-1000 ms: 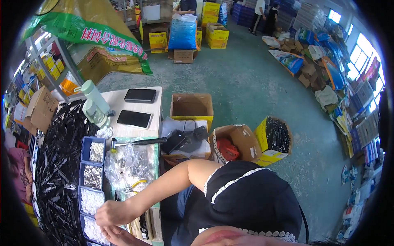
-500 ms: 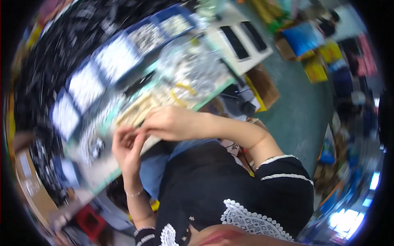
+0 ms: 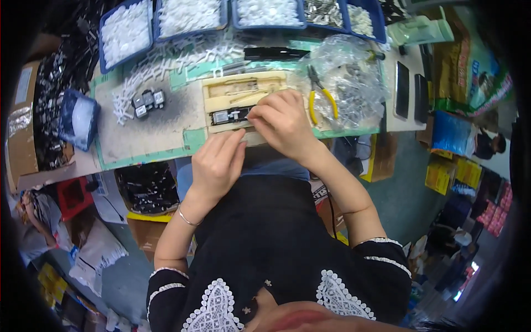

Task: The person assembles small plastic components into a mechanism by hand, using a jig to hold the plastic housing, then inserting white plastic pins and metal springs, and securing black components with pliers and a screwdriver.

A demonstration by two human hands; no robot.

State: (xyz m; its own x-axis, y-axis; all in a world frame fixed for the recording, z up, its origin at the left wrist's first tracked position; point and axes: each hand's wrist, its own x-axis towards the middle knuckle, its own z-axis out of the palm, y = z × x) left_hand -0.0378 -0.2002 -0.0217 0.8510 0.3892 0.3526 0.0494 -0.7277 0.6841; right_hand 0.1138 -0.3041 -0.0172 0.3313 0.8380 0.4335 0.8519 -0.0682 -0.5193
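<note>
From the cream fixture (image 3: 221, 103) on the table (image 3: 187, 113), we note a dark metal assembly (image 3: 148, 103) at nine o'clock and the left hand (image 3: 217, 161) at seven, its grip narrow, contents indeterminable. The black part (image 3: 225, 117) lies in the fixture's six-o'clock slot; the right hand (image 3: 283, 123), at four, is pinched narrow beside it, holding undetermined, with yellow-handled pliers (image 3: 313, 108) at three.

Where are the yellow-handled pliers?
In the head view, the pliers lie right of the cream fixture, at the left edge of the clear plastic bag.
</note>
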